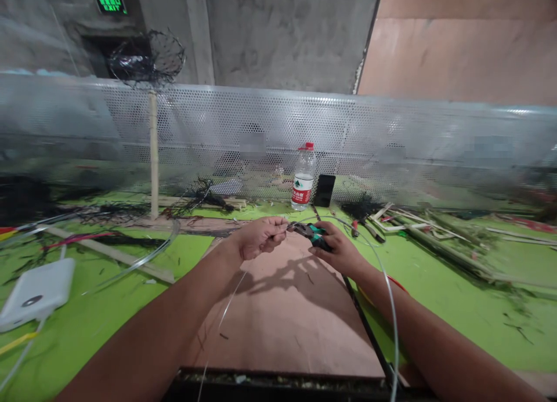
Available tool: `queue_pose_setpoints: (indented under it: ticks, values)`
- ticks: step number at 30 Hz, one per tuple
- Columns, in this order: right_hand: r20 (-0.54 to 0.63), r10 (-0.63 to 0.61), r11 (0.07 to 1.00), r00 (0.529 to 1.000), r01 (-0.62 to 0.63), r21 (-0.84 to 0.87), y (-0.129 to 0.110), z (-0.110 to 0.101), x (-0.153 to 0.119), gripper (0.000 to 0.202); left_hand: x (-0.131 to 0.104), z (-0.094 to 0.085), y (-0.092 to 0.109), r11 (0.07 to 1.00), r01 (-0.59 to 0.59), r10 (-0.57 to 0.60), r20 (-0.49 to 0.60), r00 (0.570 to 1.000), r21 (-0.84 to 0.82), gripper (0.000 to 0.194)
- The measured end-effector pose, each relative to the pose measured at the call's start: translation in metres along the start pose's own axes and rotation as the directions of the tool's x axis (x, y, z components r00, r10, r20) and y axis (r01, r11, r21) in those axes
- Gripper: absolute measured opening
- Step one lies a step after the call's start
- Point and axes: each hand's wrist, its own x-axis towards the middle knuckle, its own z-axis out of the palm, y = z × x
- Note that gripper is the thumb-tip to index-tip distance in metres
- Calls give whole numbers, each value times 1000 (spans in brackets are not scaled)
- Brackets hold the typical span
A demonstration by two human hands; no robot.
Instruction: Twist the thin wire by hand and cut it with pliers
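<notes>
Above the middle of the table, my left hand (263, 238) is closed in a pinch on a thin wire (225, 312), part of which hangs down toward the front edge. My right hand (335, 246) wraps round the green and black handles of a pair of pliers (311, 232). The pliers' jaws point left and meet the wire just beside my left fingertips. A clear, thicker wire or tube (389, 289) loops from near the pliers over my right forearm and down. Whether the jaws are clamped tight cannot be made out.
Behind my hands stand a water bottle (303, 181) and a dark phone (324, 191) before a perforated metal screen (270, 109). A wooden post (154, 152) rises at left. A white power bank (38, 292) lies left; cut stalks (448, 245) lie right.
</notes>
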Motion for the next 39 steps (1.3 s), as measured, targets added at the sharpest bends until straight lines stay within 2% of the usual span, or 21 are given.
queue_pose_setpoints:
  ticks: [9,17,27,34,39]
  values:
    - [5,-64,997,998,64,36,5,1,2,14,0,-1,-5,999,33,-31,70,997,-21,11]
    - [43,-54,989,998,59,-138,6,1,1,20,0,-1,-6,999,40,-37,90,995,-29,13]
    - [49,-92,995,995,89,48,13,5,3,13,-1,1,-5,996,84,-79,134,988,-29,13]
    - [25,-118,993,993,117,29,22,8,4,14,-6,10,0,995,102,-99,139,985,-14,15]
    - [38,-149,988,988,148,32,22,5,6,14,-6,10,-2,992,128,-125,175,977,-5,12]
